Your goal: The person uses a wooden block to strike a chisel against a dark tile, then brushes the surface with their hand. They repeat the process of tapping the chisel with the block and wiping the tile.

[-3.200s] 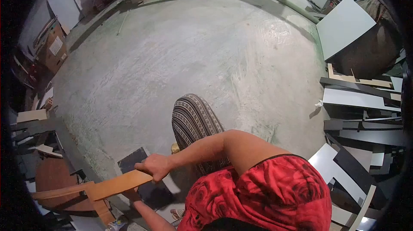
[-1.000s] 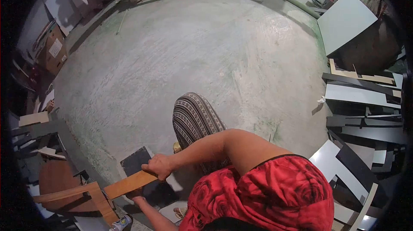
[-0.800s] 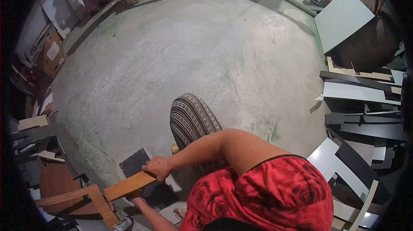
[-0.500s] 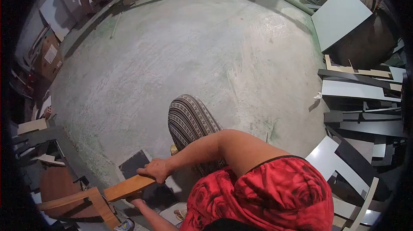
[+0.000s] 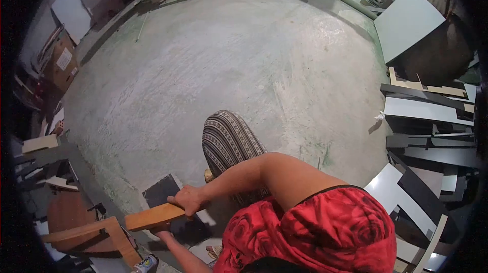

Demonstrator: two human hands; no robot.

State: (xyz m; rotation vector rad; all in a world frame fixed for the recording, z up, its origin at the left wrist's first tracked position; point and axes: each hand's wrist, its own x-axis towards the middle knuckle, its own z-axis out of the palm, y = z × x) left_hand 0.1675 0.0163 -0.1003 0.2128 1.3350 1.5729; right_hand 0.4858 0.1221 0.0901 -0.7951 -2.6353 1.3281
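An orange-brown wooden piece point(image 5: 152, 217) lies across both hands at the lower left. My right hand point(image 5: 188, 200) is closed on its right end from above. My left hand point(image 5: 162, 229) is under the same piece, its fingers mostly hidden by the wood. Below the hands, a dark flat panel point(image 5: 161, 190) rests on the floor. Just left of the held piece is an angled brown wooden strip point(image 5: 119, 240), over a reddish-brown board point(image 5: 68, 214).
Offcuts and panels point(image 5: 432, 153) are piled along the right side, below a large pale board point(image 5: 409, 21). A cardboard box point(image 5: 63, 64) stands at the left. My patterned knee point(image 5: 229, 138) is bent over the concrete floor point(image 5: 218, 64). A bottle point(image 5: 146, 264) is at the lower left edge.
The held wooden piece has turned slightly, its left end now higher and a little apart from the angled strip. Both hands remain on it. The whole view has shifted slightly.
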